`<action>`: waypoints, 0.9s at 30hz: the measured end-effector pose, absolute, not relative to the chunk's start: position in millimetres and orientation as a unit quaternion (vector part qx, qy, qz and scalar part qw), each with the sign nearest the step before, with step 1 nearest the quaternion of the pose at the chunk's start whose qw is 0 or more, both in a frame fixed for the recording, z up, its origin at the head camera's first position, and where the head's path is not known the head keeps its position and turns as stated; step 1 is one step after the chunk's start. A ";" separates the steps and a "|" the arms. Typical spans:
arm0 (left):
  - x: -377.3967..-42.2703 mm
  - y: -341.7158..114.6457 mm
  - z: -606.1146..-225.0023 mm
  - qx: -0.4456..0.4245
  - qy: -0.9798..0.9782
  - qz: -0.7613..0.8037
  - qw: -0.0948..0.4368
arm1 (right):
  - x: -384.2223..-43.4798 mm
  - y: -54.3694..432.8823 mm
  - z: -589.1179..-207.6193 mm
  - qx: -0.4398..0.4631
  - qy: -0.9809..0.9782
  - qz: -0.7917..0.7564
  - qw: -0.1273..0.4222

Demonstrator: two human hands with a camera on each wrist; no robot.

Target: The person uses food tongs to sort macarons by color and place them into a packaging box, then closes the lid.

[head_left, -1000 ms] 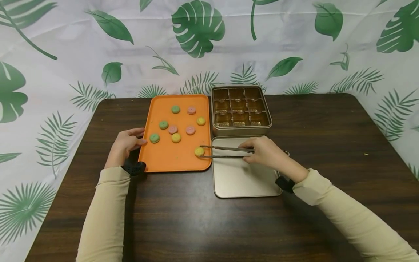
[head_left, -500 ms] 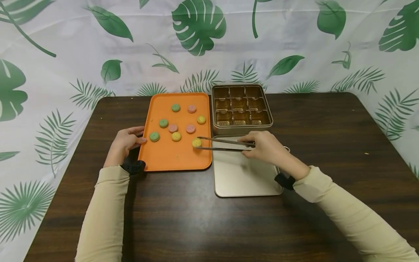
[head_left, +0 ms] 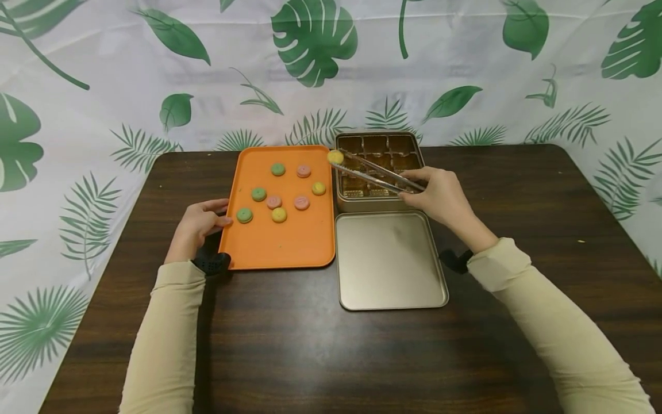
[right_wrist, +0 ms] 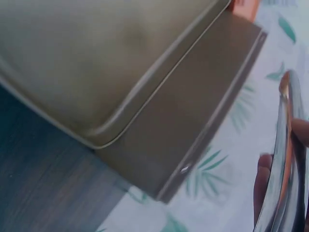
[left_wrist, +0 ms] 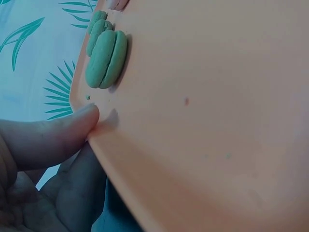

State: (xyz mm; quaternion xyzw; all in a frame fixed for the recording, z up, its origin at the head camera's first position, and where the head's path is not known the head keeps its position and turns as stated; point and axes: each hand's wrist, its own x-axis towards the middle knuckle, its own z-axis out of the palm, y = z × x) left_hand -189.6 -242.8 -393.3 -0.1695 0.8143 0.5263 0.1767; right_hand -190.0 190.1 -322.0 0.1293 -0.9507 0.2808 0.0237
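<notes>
My right hand (head_left: 439,194) grips metal tongs (head_left: 383,169), whose tips hold a yellow macaron (head_left: 335,157) above the left edge of a square tin (head_left: 380,206). The tin has a brown divided insert with several compartments. At the lower left, my left hand (head_left: 193,227) pinches the left rim of an orange tray (head_left: 279,250); the left wrist view has the thumb (left_wrist: 63,135) over the rim and fingers below. Green macarons (head_left: 245,215), pink macarons (head_left: 302,202) and yellow macarons (head_left: 279,215) lie spread on the tray. The right wrist view catches the tongs' handle end (right_wrist: 285,159).
A flat, gold-toned metal lid (head_left: 390,259) lies in front of the tin, right of the tray. All stand on a dark wooden table (head_left: 310,345). Behind it hangs a white cloth (head_left: 217,46) printed with green leaves.
The right hand has lifted the yellow macaron off the tray with the tongs and carried it up and right to the tin. The left hand has stayed at the tray's rim.
</notes>
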 end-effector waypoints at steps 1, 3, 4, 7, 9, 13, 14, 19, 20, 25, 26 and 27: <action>-190.1 -242.8 -393.1 -0.171 0.814 0.527 0.175 | -193.0 191.6 -322.2 0.119 -0.952 0.282 0.030; -191.2 -242.7 -393.0 -0.172 0.813 0.528 0.174 | -199.0 194.5 -323.0 0.098 -0.954 0.280 0.035; -191.5 -242.5 -392.8 -0.173 0.812 0.530 0.173 | -201.8 195.7 -323.5 0.088 -0.956 0.277 0.036; -192.1 -241.6 -392.3 -0.178 0.810 0.531 0.171 | -209.5 199.0 -325.2 0.065 -0.959 0.275 0.032; -191.9 -241.2 -392.1 -0.181 0.810 0.530 0.172 | -214.4 200.7 -326.0 0.056 -0.960 0.273 0.029; -191.1 -240.4 -390.8 -0.183 0.810 0.530 0.171 | -223.0 202.9 -328.1 0.049 -0.962 0.269 0.020; -191.0 -240.3 -390.5 -0.184 0.811 0.529 0.172 | -224.9 203.1 -328.6 0.048 -0.962 0.267 0.019; -190.4 -239.7 -389.9 -0.186 0.811 0.527 0.173 | -232.7 202.0 -332.6 0.043 -0.965 0.259 0.011; -190.4 -239.8 -390.3 -0.187 0.811 0.526 0.173 | -233.7 201.4 -333.3 0.041 -0.965 0.258 0.010; -190.1 -239.7 -391.7 -0.185 0.812 0.528 0.168 | -235.7 198.9 -335.4 0.030 -0.965 0.261 0.003; -190.0 -239.9 -391.9 -0.184 0.812 0.528 0.168 | -235.7 198.6 -335.2 0.029 -0.965 0.262 0.000; -189.8 -240.0 -392.1 -0.183 0.811 0.529 0.168 | -235.7 198.3 -335.0 0.028 -0.965 0.262 -0.003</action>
